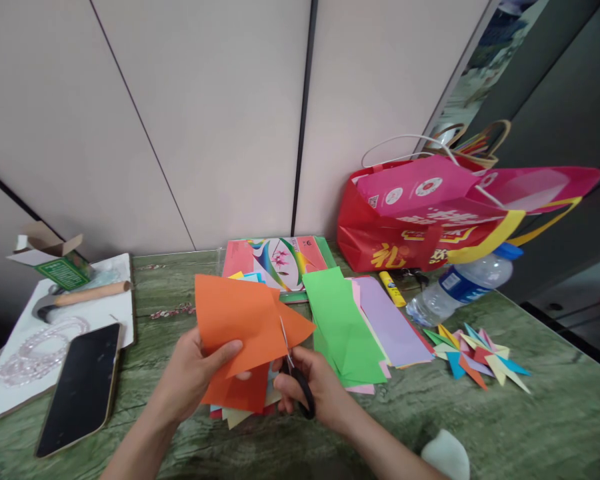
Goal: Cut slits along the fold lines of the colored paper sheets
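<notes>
My left hand (200,363) is closed on a sheet of orange paper (237,313), thumb on top and fingers beneath. In my right hand (313,387) is a pair of scissors with black handles (300,383). The scissor blades lie at a cut in the paper's right side, where a pointed flap sticks out. Below the held sheet, a stack of coloured papers (237,419) rests on the table, partly hidden. Green paper strips (337,327) lie just right of the hands, beside lilac strips (390,327).
Behind the papers lies a pink packet (240,257). A red gift bag (360,233), water bottle (465,287), glue stick (393,289) and folded paper pieces (480,353) are at right. At left are a phone (80,387), wooden-handled tool (90,293), beads (35,353) and small box (63,263).
</notes>
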`<move>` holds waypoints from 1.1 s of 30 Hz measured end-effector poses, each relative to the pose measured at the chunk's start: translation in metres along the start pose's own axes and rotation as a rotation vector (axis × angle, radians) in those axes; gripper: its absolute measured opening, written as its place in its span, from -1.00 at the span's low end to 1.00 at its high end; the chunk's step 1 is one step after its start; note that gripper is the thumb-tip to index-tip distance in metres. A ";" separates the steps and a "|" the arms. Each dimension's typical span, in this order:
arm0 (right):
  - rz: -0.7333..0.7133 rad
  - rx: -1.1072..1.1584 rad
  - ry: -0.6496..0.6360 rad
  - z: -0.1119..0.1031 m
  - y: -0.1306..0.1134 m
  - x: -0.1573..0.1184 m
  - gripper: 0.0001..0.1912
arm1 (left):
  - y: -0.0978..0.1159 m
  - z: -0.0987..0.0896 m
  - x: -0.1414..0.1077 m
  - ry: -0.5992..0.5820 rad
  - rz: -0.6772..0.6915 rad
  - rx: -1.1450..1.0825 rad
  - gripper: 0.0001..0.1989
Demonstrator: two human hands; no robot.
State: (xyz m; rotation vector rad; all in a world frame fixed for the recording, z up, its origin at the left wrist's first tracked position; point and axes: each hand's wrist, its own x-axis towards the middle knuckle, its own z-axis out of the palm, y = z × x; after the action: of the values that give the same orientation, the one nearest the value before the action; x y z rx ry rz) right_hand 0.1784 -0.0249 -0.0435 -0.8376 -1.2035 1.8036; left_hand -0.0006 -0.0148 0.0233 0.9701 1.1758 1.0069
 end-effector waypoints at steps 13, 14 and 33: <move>-0.067 -0.023 0.026 0.004 -0.014 0.000 -0.57 | -0.002 -0.001 0.000 -0.040 0.024 0.046 -0.82; -0.070 -0.014 0.024 0.003 -0.013 0.000 -0.57 | -0.002 -0.002 0.000 -0.037 0.025 0.044 -0.82; -0.063 -0.026 0.023 0.005 -0.014 0.000 -0.57 | -0.004 -0.003 -0.001 -0.019 0.012 0.029 -0.79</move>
State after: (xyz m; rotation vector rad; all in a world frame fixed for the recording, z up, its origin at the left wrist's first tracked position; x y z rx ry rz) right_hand 0.1780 -0.0241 -0.0288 -0.8241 -1.2277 1.7261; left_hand -0.0030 -0.0162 0.0191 1.0082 1.1728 0.9909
